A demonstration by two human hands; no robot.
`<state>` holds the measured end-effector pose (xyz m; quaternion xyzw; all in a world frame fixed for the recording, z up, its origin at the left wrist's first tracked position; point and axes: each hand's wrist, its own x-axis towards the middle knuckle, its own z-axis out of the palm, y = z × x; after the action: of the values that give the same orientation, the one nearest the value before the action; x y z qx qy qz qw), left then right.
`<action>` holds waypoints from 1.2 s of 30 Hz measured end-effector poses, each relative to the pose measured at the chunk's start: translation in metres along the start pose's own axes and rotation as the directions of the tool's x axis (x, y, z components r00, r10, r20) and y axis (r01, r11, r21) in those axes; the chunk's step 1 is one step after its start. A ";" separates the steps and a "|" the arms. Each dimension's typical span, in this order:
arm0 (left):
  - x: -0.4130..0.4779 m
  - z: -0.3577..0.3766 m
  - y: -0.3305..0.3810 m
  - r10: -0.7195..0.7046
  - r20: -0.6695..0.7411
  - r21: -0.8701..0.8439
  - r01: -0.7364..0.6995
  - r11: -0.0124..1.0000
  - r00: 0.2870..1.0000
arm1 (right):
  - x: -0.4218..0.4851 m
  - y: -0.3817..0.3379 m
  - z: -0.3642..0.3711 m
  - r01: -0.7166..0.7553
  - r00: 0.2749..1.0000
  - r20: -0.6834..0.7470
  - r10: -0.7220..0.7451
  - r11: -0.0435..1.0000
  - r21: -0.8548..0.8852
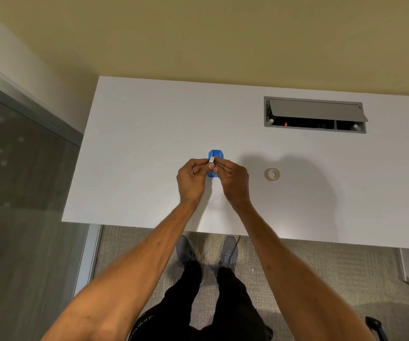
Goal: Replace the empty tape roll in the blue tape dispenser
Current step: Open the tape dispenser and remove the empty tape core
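Blue tape dispenser (pixel 214 153): located on the white table (pixel 149 143), roughly central, directly ahead of the standing person. Only its far end and a strip of its near side show, a bright blue, rounded plastic body; the rest is covered by the two hands. Whether it rests on the table or is lifted slightly off it cannot be told from this angle.

Small whitish piece (pixel 212 159): a short, pale, band-like object seen edge-on, tilted, positioned over the dispenser between the two sets of fingertips. It may be a roll core or a length of tape; the view is too small to decide.

Left hand (pixel 191 179): fingers curled, thumb and forefinger pinched together on the left edge of the whitish piece.

Right hand (pixel 234 180): fingers curled, thumb and forefinger closed on the right edge of the same piece, with the lower fingers against the dispenser body.

Tape roll (pixel 272 174): lies flat on the table to the right of the hands, well apart from the dispenser. It is a pale, off-white ring with a visible centre hole. Nothing touches it.

Cable hatch (pixel 315 114): a grey rectangular recess at the far right of the table, lid tilted open, a small red light inside.
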<state>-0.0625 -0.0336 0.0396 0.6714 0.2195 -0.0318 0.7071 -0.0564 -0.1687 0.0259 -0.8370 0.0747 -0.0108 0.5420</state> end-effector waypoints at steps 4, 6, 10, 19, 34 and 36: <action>-0.004 0.003 -0.006 0.038 -0.043 0.061 -0.035 0.998 0.998 | -0.002 0.000 0.006 -0.022 0.998 -0.059 0.023 0.999 0.032; -0.006 0.005 -0.006 0.065 -0.059 0.091 -0.060 0.994 0.996 | -0.003 0.000 0.008 -0.047 0.996 -0.076 0.053 0.996 0.073; -0.004 0.006 -0.005 0.133 -0.054 0.173 -0.122 0.977 0.990 | -0.001 0.001 0.011 -0.062 0.994 -0.081 0.071 0.992 0.110; 0.002 0.006 -0.003 0.180 -0.103 0.271 -0.146 0.951 0.978 | -0.002 -0.013 0.018 -0.064 0.991 -0.121 0.066 0.998 0.020; 0.018 0.000 0.003 0.126 0.065 0.195 -0.137 0.971 0.990 | 0.014 -0.013 0.025 -0.090 0.995 -0.043 0.092 0.994 0.055; 0.022 -0.001 -0.001 0.098 0.097 0.219 -0.118 0.969 0.990 | 0.013 -0.014 0.025 -0.138 0.990 -0.011 0.139 0.987 0.079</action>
<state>-0.0429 -0.0272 0.0308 0.7559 0.1470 -0.0465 0.6363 -0.0392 -0.1426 0.0273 -0.8078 0.1366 0.0170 0.5732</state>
